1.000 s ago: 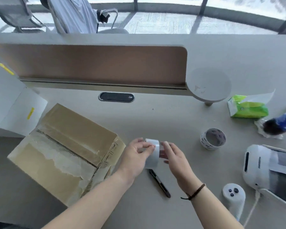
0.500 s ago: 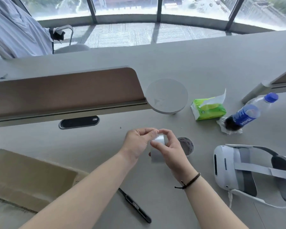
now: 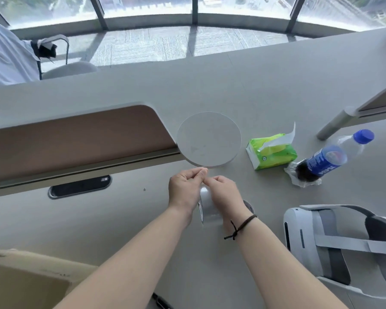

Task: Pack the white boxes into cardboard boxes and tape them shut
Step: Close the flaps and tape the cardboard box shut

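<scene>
A roll of clear tape point(image 3: 206, 207) hangs between my two hands above the grey table point(image 3: 125, 219). My left hand point(image 3: 184, 190) pinches something thin at its fingertips, apparently the tape's free end. My right hand point(image 3: 226, 196) has its fingers curled at the roll, fingertips meeting the left hand's. The cardboard box point(image 3: 29, 279) lies at the bottom left, only its near corner in view. A second tape roll point(image 3: 249, 206) sits on the table, mostly hidden behind my right wrist.
A round grey disc point(image 3: 208, 139) and a brown divider panel point(image 3: 76, 139) stand behind my hands. A green tissue pack point(image 3: 272, 152), a Pepsi bottle point(image 3: 325, 159) and a white headset point(image 3: 343, 244) lie to the right. A black pen point(image 3: 162, 302) lies at the bottom edge.
My view has tilted up and to the right, so the cardboard box has slid to the bottom left. My hands have lifted their fingertips above the roll, which now hangs lower between them.
</scene>
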`<state>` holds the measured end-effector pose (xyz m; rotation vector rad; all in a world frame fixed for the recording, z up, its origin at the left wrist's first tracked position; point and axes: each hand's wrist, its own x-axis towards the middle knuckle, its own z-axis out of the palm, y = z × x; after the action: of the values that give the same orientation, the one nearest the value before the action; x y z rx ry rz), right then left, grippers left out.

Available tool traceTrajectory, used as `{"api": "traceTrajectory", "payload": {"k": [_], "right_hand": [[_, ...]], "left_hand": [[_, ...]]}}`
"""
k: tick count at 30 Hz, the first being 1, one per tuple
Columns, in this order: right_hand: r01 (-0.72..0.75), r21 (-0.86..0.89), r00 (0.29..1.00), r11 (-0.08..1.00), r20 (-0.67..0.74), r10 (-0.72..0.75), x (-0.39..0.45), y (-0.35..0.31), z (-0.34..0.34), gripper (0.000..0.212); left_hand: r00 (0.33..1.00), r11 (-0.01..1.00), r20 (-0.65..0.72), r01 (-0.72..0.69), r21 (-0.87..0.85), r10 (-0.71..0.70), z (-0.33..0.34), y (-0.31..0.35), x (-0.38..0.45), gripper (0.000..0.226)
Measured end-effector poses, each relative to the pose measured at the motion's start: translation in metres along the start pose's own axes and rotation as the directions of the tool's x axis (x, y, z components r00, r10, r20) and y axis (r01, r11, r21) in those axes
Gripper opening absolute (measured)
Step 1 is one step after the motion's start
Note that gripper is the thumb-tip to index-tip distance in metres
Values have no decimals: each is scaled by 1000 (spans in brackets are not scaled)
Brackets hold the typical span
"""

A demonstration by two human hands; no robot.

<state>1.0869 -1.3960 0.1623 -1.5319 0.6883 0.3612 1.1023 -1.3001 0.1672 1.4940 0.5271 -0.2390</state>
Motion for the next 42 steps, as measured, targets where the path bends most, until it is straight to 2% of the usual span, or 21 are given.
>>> {"api": "traceTrajectory", "payload": {"k": [6,12,13,16,18,21,23,27,32,34,38,40,42], "right_hand": [[32,124,990,992,-140,-14,19,-10,7,24],[-7,145,987,989,-157,30,30,-13,8,25],[-11,150,986,989,-160,35,32,-13,8,24],[-15,157,983,987,-179,44,35,-10,8,34],[-21,154,981,988,-190,51,35,-10,9,39],[-22,141,983,990,-178,47,35,-9,8,36],[-49,133,986,990,-152,69,36,-12,9,36],[-57,149,988,987,-134,77,43,-11,11,46],[76,181,990,981,-130,-52,42,2,13,38],[94,198,990,976,-123,-70,42,6,14,35],[96,135,990,986,-120,-80,40,3,12,34],[45,91,994,995,-104,-35,38,2,10,42],[-19,81,996,997,-89,27,37,1,8,58]], "left_hand": [[997,994,35,-73,77,71,12,9,22,6],[996,991,-3,-90,100,91,15,4,30,10],[995,989,-10,-96,109,97,16,4,30,14],[991,979,-50,-112,173,122,16,6,32,57],[990,977,-72,-110,184,125,15,7,33,71],[989,988,-140,-27,154,48,16,8,30,66],[982,990,-178,82,117,-61,19,8,31,63],[966,971,-102,240,4,-238,23,8,39,59],[978,980,-75,197,6,-196,23,4,44,58],[972,975,-84,221,24,-218,20,5,44,53],[944,937,-64,329,118,-323,13,6,30,84],[933,921,-42,361,145,-358,11,-2,21,95],[939,925,5,339,174,-345,7,-10,11,80]]}}
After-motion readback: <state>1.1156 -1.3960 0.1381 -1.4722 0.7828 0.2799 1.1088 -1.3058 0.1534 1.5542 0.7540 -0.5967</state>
